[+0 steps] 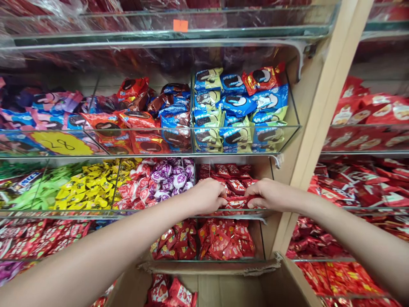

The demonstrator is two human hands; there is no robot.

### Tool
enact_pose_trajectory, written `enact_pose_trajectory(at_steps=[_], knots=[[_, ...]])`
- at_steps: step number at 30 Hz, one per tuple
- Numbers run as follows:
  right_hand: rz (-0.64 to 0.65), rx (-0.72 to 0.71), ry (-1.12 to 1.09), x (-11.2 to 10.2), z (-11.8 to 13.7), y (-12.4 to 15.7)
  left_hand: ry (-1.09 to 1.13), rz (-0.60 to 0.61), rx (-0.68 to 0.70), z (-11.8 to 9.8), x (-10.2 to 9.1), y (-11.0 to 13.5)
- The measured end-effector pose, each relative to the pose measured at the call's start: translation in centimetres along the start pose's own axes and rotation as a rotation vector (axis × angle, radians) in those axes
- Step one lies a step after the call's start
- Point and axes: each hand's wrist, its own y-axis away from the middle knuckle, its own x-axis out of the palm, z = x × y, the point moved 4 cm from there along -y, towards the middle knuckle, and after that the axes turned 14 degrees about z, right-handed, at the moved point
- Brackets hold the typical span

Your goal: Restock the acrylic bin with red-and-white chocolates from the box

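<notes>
Both of my hands reach into the right compartment of a glass shelf holding small red-and-white wrapped sweets (228, 170). My left hand (209, 196) has its fingers curled and pinched at the left end of a red packet (235, 202) by the front glass. At that packet's right end, my right hand (265, 195) is closed too, thumb and fingers pressed together. The fingertips partly hide the packet's ends. Below my hands stands an open cardboard box (236, 290), with a few red-and-white packets (172, 292) in its left part.
Purple-and-white twist-wrapped candies (172, 177) and yellow ones (87, 185) lie to the left. On the shelf above are blue and red cookie packs (236, 104) and a yellow price tag (62, 143). A wooden upright (316, 106) borders the right side. Red bags (226, 238) fill the shelf below.
</notes>
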Motion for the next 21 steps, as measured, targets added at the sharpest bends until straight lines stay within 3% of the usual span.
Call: enact_pose_trajectory(at_steps=[12, 21], knots=[[-0.004, -0.026, 0.035, 0.3, 0.6, 0.2, -0.031, -0.028, 0.042, -0.1, 0.3, 0.4], [-0.124, -0.124, 0.063, 0.4, 1.4, -0.3, -0.028, -0.099, 0.096, -0.4, 0.6, 0.5]])
